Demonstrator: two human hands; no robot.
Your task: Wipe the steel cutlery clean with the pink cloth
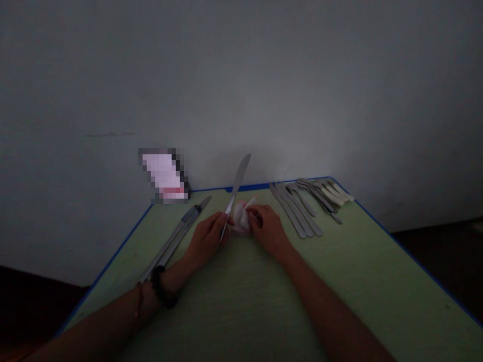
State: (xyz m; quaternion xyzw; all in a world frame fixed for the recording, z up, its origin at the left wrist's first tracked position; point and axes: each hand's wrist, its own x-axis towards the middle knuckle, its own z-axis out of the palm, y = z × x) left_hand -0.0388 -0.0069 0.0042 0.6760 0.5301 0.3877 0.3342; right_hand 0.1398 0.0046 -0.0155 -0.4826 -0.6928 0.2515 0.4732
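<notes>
A table knife [240, 173] is gripped by its handle in my left hand [209, 232], its blade tilted up toward the wall. Just right of it, the fingers of my right hand [267, 226] pinch a crumpled white tissue [241, 215], which has a pinkish part low down. The tissue lies close beside the knife's handle; whether they touch I cannot tell. Left of my left hand, two more table knives [175, 241] rest side by side on the table, partly hidden by my wrist.
On the right of the green, blue-edged table [241, 301] lie several knives [296, 213], then spoons and forks [315, 191], some with white handles [335, 193]. A blurred-out phone-like screen [166, 173] leans on the grey wall [241, 90] behind the table.
</notes>
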